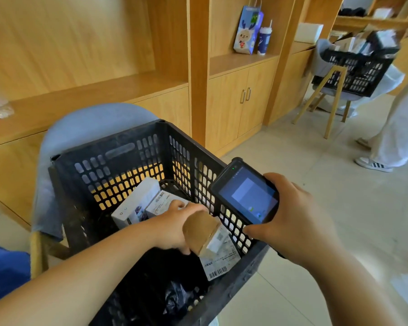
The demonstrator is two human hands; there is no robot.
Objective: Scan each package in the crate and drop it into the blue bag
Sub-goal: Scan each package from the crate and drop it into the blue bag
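A grey-blue padded chair (pixel 90 123) carries the black slatted crate (pixel 118 165), with its backrest rising behind the crate. The chair stands on the pale tiled floor (pixel 316 220), which spreads out to the right of the crate.

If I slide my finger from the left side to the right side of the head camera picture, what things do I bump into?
blue bag → white box → brown package → scanner → striped sneaker
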